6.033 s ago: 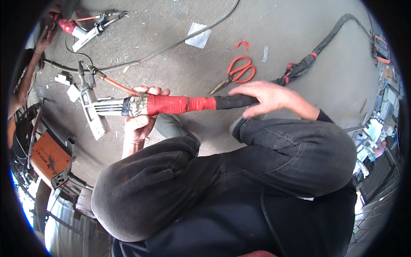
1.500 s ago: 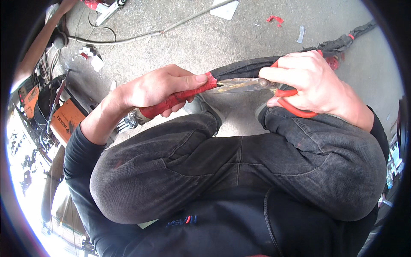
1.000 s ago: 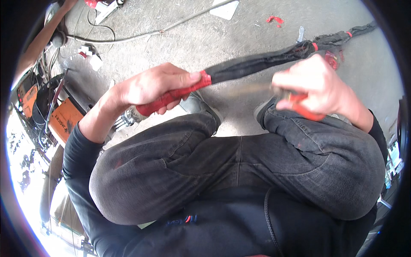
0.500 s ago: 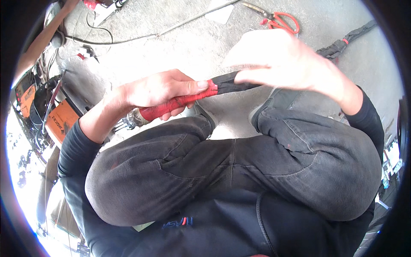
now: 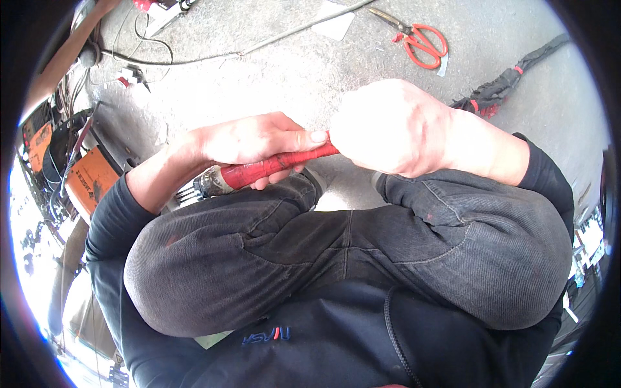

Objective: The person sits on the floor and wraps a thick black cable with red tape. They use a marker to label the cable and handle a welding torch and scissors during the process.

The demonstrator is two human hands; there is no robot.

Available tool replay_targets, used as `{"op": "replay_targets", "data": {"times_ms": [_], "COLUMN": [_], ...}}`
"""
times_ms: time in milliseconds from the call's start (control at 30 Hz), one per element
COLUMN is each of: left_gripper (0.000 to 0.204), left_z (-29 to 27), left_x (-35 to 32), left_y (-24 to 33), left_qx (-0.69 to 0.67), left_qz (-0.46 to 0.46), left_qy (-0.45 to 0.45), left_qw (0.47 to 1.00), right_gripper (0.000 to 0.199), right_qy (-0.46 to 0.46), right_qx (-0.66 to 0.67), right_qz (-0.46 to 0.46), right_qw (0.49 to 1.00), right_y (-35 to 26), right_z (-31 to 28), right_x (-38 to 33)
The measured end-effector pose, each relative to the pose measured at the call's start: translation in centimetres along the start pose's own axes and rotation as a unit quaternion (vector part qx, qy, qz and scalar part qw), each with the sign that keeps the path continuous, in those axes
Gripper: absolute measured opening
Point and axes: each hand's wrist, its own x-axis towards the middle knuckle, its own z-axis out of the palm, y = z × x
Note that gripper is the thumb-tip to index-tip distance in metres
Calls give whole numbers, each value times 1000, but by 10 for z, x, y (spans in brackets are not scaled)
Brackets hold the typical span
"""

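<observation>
My left hand (image 5: 249,141) is closed round a thick cable wrapped in red tape (image 5: 262,169), its thumb pressed along the top of the wrap. From the cable's near-left end sticks a dirty pale connector (image 5: 212,182) with several metal prongs. Just right of the left thumb, my right hand (image 5: 391,129) is closed over the cable, and its fist hides that stretch. Whether loose tape is in it cannot be seen. Past the right wrist, the cable's black-wrapped length (image 5: 501,87), with bits of red tape, runs off to the far right.
Red-handled scissors (image 5: 424,45) lie on the concrete floor at the far right. A grey hose (image 5: 284,40) crosses the floor at the back, beside a white sheet (image 5: 333,21). Orange machines (image 5: 94,181) and tangled wires stand at the left. My bent knees (image 5: 194,265) are close below the hands.
My right hand has come down and closed over the cable; before, it was blurred and open above the black part. The red-taped end has shifted slightly downward at the left.
</observation>
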Motion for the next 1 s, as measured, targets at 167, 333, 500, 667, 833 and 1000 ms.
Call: {"op": "replay_targets", "data": {"times_ms": [167,333,500,667,833,1000], "left_gripper": [66,64,63,63,60,58], "left_z": [7,11,22,25,21,20], "left_x": [-2,-6,-12,-13,-10,-9], "left_y": [0,6,14,14,11,11], "left_qx": [-3,26,78,146,121,115], "left_qz": [30,64,52,91,65,35], "left_qy": [4,16,85,120,97,78], "left_qw": [1000,997,992,978,986,990], "right_gripper": [13,14,18,14,29,25], "right_qy": [55,87,32,-19,9,-23], "right_qx": [57,100,166,246,301,222], "right_qz": [70,146,274,346,262,186], "right_qw": [994,980,947,905,917,957], "right_y": [-5,-7,-10,-3,2,0], "right_z": [3,10,5,-4,-8,-6], "right_x": [4,9,10,8,5,4]}}
